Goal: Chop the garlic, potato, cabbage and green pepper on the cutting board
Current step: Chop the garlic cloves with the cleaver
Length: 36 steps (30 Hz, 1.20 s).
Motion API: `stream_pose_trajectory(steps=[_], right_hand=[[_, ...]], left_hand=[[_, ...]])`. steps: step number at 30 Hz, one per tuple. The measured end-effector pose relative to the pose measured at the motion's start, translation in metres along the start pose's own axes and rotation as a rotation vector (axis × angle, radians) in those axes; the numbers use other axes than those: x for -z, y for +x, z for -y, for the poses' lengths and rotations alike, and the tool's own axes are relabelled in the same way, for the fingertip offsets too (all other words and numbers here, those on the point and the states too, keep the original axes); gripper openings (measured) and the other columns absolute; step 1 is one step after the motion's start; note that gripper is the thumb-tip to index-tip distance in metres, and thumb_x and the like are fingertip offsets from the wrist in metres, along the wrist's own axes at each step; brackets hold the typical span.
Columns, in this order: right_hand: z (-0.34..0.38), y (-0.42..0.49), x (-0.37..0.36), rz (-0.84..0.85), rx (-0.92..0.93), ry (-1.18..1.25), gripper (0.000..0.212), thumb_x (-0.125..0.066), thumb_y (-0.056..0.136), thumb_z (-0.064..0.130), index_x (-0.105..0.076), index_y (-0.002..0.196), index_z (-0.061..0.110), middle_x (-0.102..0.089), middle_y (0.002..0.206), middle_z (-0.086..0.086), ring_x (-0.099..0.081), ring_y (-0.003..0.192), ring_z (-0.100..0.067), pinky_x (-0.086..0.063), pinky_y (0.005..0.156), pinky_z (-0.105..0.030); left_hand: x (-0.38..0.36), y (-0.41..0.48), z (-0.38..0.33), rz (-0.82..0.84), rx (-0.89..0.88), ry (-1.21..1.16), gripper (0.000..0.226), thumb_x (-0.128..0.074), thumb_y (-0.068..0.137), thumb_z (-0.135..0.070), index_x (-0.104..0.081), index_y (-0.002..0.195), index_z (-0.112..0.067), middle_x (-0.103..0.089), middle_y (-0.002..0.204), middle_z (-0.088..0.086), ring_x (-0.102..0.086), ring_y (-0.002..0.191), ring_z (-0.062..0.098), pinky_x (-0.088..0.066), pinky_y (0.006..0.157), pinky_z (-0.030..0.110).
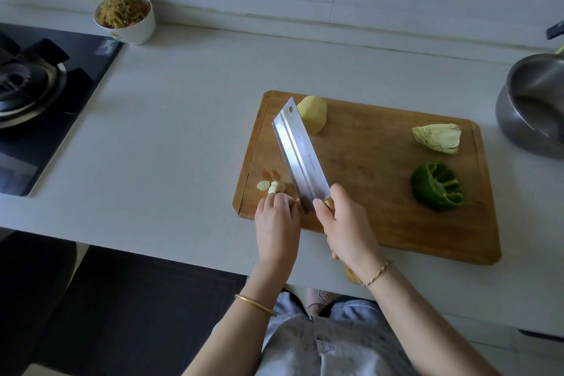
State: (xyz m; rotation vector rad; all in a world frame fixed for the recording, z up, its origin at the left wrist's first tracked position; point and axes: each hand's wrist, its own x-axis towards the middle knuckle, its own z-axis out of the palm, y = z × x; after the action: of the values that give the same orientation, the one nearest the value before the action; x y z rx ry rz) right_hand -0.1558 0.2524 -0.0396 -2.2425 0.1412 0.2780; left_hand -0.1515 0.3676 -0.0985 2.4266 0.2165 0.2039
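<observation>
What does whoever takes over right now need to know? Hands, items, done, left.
Left hand holds the garlic at the cutting board's near left corner.
Right hand grips the knife, blade angled over the board, heel beside the garlic.
Potato far left, partly behind the blade; cabbage far right; green pepper right side, hollow side up.
Done: a few garlic slices.
Left: rest of garlic, then potato, cabbage, green pepper, none chopped yet.
</observation>
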Motion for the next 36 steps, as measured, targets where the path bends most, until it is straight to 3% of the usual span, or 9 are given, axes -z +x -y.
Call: stream_pose_trajectory(steps=[7,14,20,27,36], right_hand=[[0.003,0.005,0.000,0.017,-0.027,0.001,0.029,-0.046,0.098,0.031,-0.038,0.083,0.007,-0.047,0.063,-0.005,-0.042,0.047,-0.017,-0.044,0.042,-0.036],[0.015,0.009,0.000,0.024,-0.005,-0.052,0.035,-0.046,0.098,0.027,-0.027,0.070,0.021,-0.043,0.060,0.002,-0.040,0.041,-0.012,-0.039,0.039,-0.028],[0.021,0.008,-0.003,0.022,0.006,-0.121,0.029,-0.045,0.099,0.028,-0.030,0.076,0.018,-0.047,0.063,0.000,-0.044,0.046,-0.016,-0.048,0.043,-0.039],[0.020,0.010,-0.006,0.023,0.048,-0.161,0.025,-0.045,0.099,0.027,-0.033,0.080,0.015,-0.043,0.062,0.005,-0.042,0.049,-0.011,-0.036,0.045,-0.030],[0.019,0.011,-0.010,0.012,0.031,-0.193,0.021,-0.045,0.099,0.028,-0.037,0.085,0.014,-0.047,0.066,0.006,-0.051,0.056,-0.016,-0.042,0.049,-0.030]], left_hand=[[0.000,0.001,0.000,0.006,0.002,-0.004,0.017,-0.059,0.086,-0.001,-0.056,0.071,-0.008,-0.058,0.074,0.004,-0.050,0.070,0.019,-0.041,0.066,0.030],[0.000,0.001,0.001,-0.001,0.006,-0.012,0.017,-0.060,0.088,-0.003,-0.057,0.072,-0.008,-0.059,0.074,0.004,-0.050,0.071,0.019,-0.040,0.067,0.028],[-0.001,0.001,0.003,0.010,0.004,-0.014,0.017,-0.059,0.089,-0.007,-0.057,0.073,-0.010,-0.058,0.074,0.003,-0.050,0.072,0.018,-0.041,0.067,0.029],[-0.002,0.003,0.004,0.032,0.032,-0.012,0.017,-0.058,0.091,-0.010,-0.057,0.074,-0.010,-0.059,0.076,0.002,-0.049,0.075,0.017,-0.041,0.069,0.028],[-0.002,0.003,0.003,0.023,0.035,-0.001,0.019,-0.059,0.091,-0.010,-0.057,0.072,-0.010,-0.059,0.073,0.002,-0.049,0.071,0.017,-0.041,0.066,0.028]])
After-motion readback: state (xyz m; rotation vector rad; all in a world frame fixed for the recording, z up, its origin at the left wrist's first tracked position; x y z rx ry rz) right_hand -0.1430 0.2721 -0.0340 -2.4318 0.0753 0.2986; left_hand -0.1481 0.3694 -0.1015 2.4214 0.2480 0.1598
